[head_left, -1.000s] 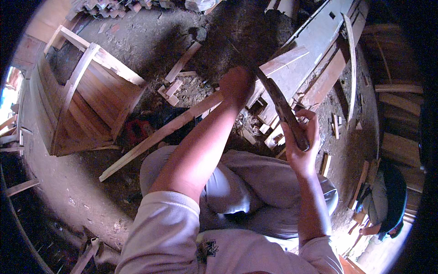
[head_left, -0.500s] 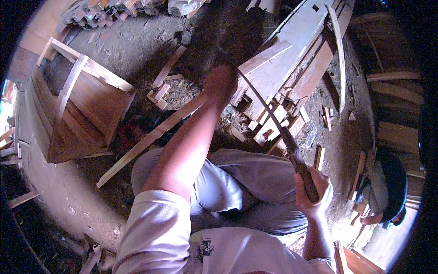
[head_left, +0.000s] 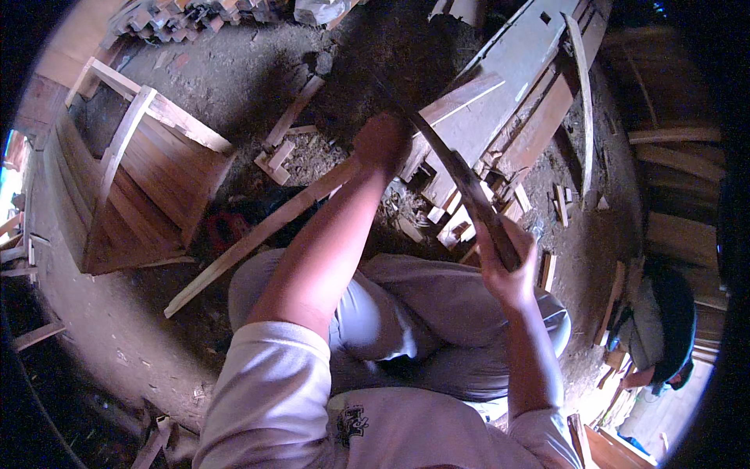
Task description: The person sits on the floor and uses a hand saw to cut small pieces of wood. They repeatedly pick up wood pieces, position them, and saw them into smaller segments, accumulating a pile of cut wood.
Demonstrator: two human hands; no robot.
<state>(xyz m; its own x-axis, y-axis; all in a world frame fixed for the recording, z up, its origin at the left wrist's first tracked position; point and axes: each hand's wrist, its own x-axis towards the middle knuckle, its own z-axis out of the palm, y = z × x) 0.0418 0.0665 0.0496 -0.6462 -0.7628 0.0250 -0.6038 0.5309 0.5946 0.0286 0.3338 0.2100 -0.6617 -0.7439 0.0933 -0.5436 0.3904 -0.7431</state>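
My left hand [head_left: 381, 144], in shadow, is closed around a long wooden strip [head_left: 262, 234]. The strip slants from the lower left, past my knee, up toward the bright boards. My right hand [head_left: 506, 262] grips the dark wooden handle of a long, narrow tool [head_left: 461, 176]. Its slim shaft or blade is seen nearly edge-on and crosses the strip just right of my left hand. The far end fades into shadow, so the exact kind of tool is unclear. Both my legs are folded beneath my arms.
At left stands a slatted wooden frame [head_left: 141, 191]. Long boards [head_left: 500, 94] lie at upper right, with offcuts [head_left: 457, 223] at their near end. Stacked wood pieces [head_left: 187, 19] sit at the back. A dark bag-like thing [head_left: 664, 324] lies far right.
My right hand has pushed the tool forward and left along its length, away from my body. My left hand and the wooden strip have barely moved.
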